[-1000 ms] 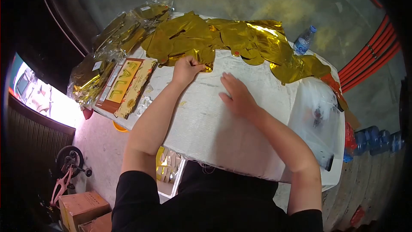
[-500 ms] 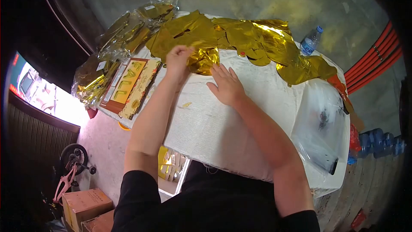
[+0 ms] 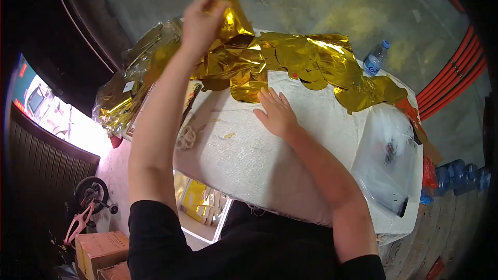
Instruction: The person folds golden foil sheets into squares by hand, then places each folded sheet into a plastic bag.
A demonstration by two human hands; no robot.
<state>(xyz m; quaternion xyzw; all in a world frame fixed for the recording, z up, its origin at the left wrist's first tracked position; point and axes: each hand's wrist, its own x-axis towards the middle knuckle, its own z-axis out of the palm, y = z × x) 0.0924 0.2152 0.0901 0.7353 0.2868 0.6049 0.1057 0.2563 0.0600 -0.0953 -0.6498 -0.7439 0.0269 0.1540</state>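
Note:
Up at the far edge of the table, my left hand (image 3: 201, 25) is closed on a flat, uninflated gold foil balloon (image 3: 239, 62) and holds part of it raised and folded back. My right hand (image 3: 278, 112) lies flat with fingers spread, its fingertips at the lower edge of that same foil. Further right, more flat gold foil balloons (image 3: 306, 54) overlap along the back of the table. Clear bags of gold foil (image 3: 116, 93) are at the left, and my left forearm mostly covers the printed package beside them.
The white-covered table (image 3: 249, 161) carries a water bottle (image 3: 374, 59) at the back right and a stack of clear plastic bags (image 3: 386, 150). Below its front edge stands a white box (image 3: 203, 207) with gold packets. A carton (image 3: 101, 251) and a pink bike (image 3: 83, 218) are on the floor.
My left hand has moved up and away, pulling the gold foil balloon up and folding it over. White rings at the table's left have come into sight. My right hand stays nearly in place.

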